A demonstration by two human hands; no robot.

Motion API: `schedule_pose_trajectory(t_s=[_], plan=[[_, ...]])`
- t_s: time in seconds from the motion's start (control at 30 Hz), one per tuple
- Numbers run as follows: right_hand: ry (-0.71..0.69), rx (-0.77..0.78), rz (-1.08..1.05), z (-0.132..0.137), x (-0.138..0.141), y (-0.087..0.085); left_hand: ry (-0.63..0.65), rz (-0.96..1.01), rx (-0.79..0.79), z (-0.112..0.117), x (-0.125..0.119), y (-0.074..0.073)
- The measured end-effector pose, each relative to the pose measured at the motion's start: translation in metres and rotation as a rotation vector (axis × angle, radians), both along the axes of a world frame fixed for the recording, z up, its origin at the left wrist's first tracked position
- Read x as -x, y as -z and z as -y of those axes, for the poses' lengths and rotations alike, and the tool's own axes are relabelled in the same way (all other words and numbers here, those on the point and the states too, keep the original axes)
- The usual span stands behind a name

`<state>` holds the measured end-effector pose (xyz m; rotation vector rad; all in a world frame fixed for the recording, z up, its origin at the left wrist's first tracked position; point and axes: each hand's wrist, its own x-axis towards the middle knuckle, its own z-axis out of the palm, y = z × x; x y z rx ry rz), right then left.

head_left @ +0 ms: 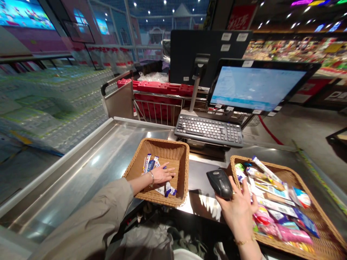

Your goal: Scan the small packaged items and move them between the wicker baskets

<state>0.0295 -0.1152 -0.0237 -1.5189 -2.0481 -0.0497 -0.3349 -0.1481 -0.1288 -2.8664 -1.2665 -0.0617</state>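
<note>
Long wicker basket (326, 231): at right. Squarer wicker basket (166, 149): at left. Right hand (240, 206): fingers spread, near the long basket's left rim. Left hand (162, 175): inside the squarer basket, fingers apart. Black scanner (219, 183): between baskets, just beside right hand; contact, cannot tell. Wrapped snacks (275, 205): heaped in long basket. Slim packets (170, 189): white and blue, around left hand.

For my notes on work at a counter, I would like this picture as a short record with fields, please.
Left hand: spread, inside the left basket, over small packets
Right hand: at the right basket, beside the black scanner; grip unclear
Right basket contents: assorted packs, more than on the left
Behind baskets: keyboard, lit screen
Surface: shiny metal counter
</note>
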Motion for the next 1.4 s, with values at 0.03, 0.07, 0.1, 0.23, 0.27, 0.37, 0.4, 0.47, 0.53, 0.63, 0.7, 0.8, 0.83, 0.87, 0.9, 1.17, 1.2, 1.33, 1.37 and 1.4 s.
schedule_pose_trajectory(t_s=[0.03,0.07,0.1,0.23,0.27,0.37,0.4,0.47,0.53,0.63,0.7,0.8,0.83,0.87,0.9,1.17,1.2,1.33,1.37,1.4], plan=[[0.003,-0.005,-0.003,-0.001,0.0,0.0,-0.026,-0.012,-0.039,-0.001,0.0,-0.004],[0.005,-0.008,-0.005,-0.001,0.0,0.0,-0.056,-0.026,-0.085,-0.003,0.0,-0.009],[0.006,-0.01,-0.008,-0.002,0.0,0.001,-0.087,-0.037,-0.132,-0.005,0.0,-0.013],[-0.002,-0.012,-0.015,-0.004,0.0,0.002,-0.188,-0.031,-0.224,-0.013,-0.004,-0.031],[-0.005,-0.01,-0.015,-0.004,0.0,0.002,-0.203,-0.03,-0.215,-0.016,-0.006,-0.033],[-0.015,0.005,-0.003,-0.004,-0.001,0.003,-0.276,-0.05,-0.099,-0.022,-0.011,-0.032],[-0.016,0.01,0.003,-0.003,-0.001,0.003,-0.318,-0.058,-0.047,-0.024,-0.012,-0.029],[-0.022,0.016,0.015,-0.003,-0.003,0.004,-0.406,-0.063,0.029,-0.026,-0.013,-0.022],[-0.026,0.013,0.024,-0.003,-0.005,0.005,-0.477,-0.057,0.05,-0.027,-0.011,-0.015],[-0.019,0.005,0.031,-0.004,-0.01,0.009,-0.556,-0.04,0.066,-0.024,-0.003,-0.005],[-0.005,0.011,0.035,-0.004,-0.012,0.012,-0.591,-0.024,0.091,-0.02,0.003,0.001],[0.008,0.02,0.049,-0.004,-0.014,0.015,-0.636,0.002,0.128,-0.013,0.01,0.008],[0.009,0.02,0.051,-0.004,-0.014,0.015,-0.654,0.01,0.139,-0.012,0.011,0.011],[0.008,0.02,0.052,-0.003,-0.014,0.015,-0.673,0.018,0.148,-0.011,0.013,0.013],[0.007,0.02,0.052,-0.003,-0.015,0.015,-0.692,0.026,0.156,-0.01,0.014,0.016],[0.013,0.048,0.042,-0.002,-0.018,0.015,-0.811,0.082,0.196,-0.014,0.018,0.027],[0.012,0.041,0.041,-0.002,-0.018,0.015,-0.816,0.088,0.199,-0.013,0.018,0.027],[0.026,0.032,0.048,-0.002,-0.02,0.014,-0.829,0.105,0.208,-0.012,0.018,0.029],[0.029,0.033,0.049,-0.003,-0.02,0.014,-0.828,0.107,0.209,-0.012,0.018,0.03],[0.028,0.034,0.051,-0.003,-0.021,0.014,-0.827,0.109,0.21,-0.012,0.017,0.031]])
